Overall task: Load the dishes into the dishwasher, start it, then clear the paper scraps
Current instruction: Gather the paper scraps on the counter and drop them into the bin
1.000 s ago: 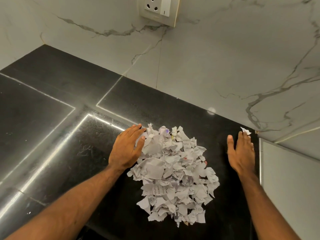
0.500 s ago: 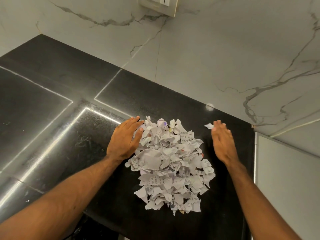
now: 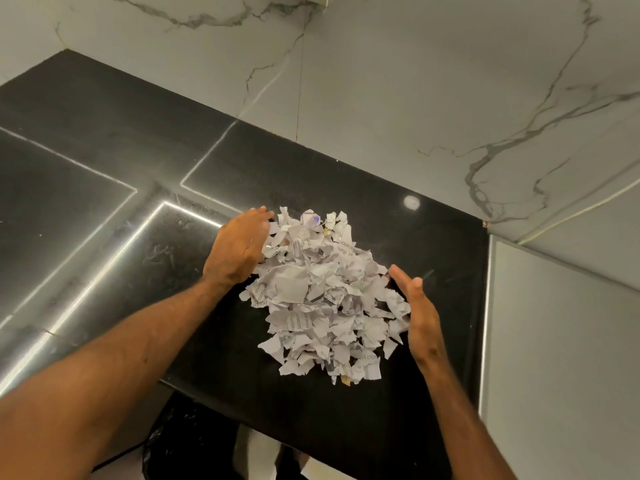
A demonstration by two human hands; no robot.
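Now corralling the paper scraps (image 3: 322,296) near the front edge of the counter (image 3: 104,202).
Left hand (image 3: 239,251) and right hand (image 3: 415,306), both flat and holding nothing, flank the heap; best to hold the palms low and squeeze inward evenly.

We had both bare forearms stretched forward, angled toward each other. Our left hand (image 3: 239,247) lay palm down and tilted inward, fingers straight and close together, pointing away from us. Our right hand (image 3: 417,313) stood on its edge, palm facing the left one, fingers straight, thumb uppermost.
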